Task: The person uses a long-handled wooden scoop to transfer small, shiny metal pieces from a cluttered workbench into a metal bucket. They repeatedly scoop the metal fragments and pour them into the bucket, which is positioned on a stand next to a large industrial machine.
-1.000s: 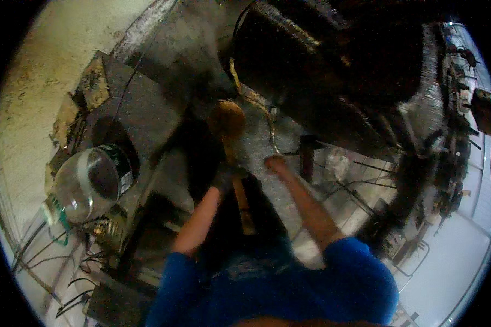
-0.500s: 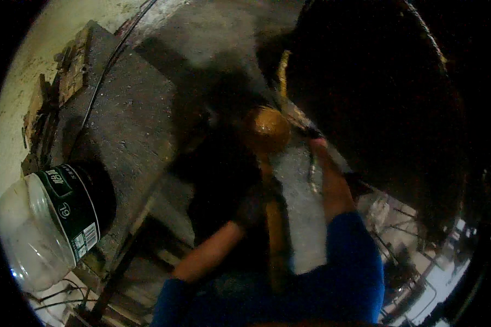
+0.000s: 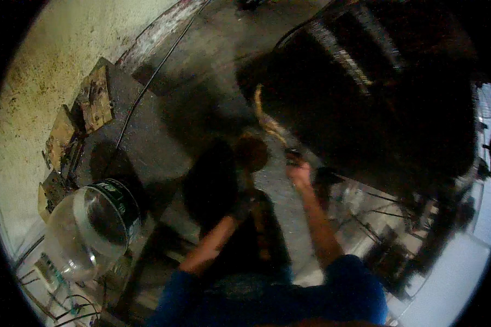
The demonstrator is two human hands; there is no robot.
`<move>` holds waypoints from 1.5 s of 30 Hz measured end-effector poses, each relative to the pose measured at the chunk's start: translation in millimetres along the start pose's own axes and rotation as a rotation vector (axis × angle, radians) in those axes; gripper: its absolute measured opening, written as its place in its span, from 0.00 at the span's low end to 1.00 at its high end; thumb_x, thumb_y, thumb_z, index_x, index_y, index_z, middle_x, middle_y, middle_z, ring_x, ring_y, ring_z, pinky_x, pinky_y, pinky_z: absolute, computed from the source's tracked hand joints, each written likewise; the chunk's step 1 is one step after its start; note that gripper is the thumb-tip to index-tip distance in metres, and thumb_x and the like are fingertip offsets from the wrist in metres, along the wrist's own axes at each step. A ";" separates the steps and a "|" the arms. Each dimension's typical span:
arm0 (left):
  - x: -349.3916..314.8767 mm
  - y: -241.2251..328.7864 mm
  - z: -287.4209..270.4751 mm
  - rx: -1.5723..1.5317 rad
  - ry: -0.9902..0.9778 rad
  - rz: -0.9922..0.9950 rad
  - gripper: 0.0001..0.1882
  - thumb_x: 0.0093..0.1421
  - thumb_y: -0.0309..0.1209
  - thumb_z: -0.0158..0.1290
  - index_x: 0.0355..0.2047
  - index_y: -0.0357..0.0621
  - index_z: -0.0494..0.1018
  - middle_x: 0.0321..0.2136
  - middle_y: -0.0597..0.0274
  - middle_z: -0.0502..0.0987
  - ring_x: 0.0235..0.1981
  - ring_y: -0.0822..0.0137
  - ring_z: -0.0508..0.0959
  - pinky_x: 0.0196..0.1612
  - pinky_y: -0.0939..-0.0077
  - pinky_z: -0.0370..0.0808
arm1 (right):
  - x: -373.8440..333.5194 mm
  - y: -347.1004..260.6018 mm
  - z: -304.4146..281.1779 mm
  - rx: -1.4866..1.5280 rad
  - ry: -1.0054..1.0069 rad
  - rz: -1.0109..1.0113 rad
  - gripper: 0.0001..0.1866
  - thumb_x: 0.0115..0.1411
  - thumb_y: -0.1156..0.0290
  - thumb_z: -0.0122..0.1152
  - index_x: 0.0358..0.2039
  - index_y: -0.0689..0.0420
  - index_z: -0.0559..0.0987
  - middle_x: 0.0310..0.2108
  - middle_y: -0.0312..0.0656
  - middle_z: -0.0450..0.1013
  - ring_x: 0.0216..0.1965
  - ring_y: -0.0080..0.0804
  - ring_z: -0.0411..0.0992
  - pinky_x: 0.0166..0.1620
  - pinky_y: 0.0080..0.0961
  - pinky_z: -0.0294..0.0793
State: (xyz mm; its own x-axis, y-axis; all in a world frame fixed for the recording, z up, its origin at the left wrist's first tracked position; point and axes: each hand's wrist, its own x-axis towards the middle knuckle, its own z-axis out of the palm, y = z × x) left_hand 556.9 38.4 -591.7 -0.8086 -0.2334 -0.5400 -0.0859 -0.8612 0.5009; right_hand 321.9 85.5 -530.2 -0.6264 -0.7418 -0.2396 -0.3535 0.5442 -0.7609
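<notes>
Around the dark end of a long, thin, yellowish strip (image 3: pixel 268 124), my right hand (image 3: pixel 298 170) is closed. The strip runs up and leftward, bent near its far end; its kind is unclear. My left hand (image 3: pixel 239 211) lies in deep shadow near a brown shaft (image 3: pixel 262 229), its fingers hidden. Just beyond it is a round brown head (image 3: pixel 252 152), apparently on that shaft. A black rounded shape (image 3: pixel 211 182) is left of the head; I cannot make out what it is.
A large clear plastic bottle (image 3: pixel 84 231) with a dark label is at left. Wooden pieces (image 3: pixel 95 101) lean by the stained wall (image 3: pixel 49 65). A cable (image 3: pixel 142 95) crosses the grey surface. A big dark mass (image 3: pixel 365 120) fills the right, with wires and clutter (image 3: pixel 379 218) below.
My view has shifted, and the bottle appears further right. My right hand and the strip have moved left in the picture, the strip now more slanted. The round head looks darker.
</notes>
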 end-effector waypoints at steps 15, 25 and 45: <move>-320.6 244.0 268.4 0.176 0.035 -0.298 0.10 0.52 0.33 0.51 0.32 0.41 0.72 0.25 0.64 0.73 0.25 0.70 0.72 0.30 0.75 0.71 | -315.9 -215.0 -111.0 -0.239 -0.164 0.365 0.24 0.46 0.59 0.56 0.45 0.55 0.72 0.40 0.51 0.69 0.41 0.45 0.68 0.41 0.39 0.69; -319.9 282.8 296.6 0.610 -0.668 -0.181 0.11 0.55 0.35 0.51 0.37 0.44 0.68 0.36 0.62 0.72 0.37 0.67 0.73 0.41 0.71 0.71 | -427.1 -425.8 -237.9 1.180 0.121 0.464 0.31 0.50 0.58 0.53 0.53 0.59 0.62 0.40 0.49 0.70 0.43 0.37 0.67 0.44 0.30 0.67; -400.1 247.0 458.0 1.041 -1.383 -0.170 0.15 0.56 0.36 0.49 0.38 0.36 0.70 0.31 0.64 0.73 0.32 0.75 0.71 0.37 0.79 0.69 | -550.2 -565.3 -232.2 1.741 0.712 0.321 0.23 0.41 0.74 0.46 0.41 0.66 0.66 0.21 0.36 0.58 0.12 0.13 0.51 0.10 0.11 0.50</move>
State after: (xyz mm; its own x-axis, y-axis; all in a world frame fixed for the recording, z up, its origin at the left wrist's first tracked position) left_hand 592.7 125.8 57.8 -0.5634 0.8259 0.0219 -0.0738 -0.0767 0.9943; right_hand 705.0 277.1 171.7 -0.8058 -0.1854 -0.5624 0.5231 -0.6681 -0.5291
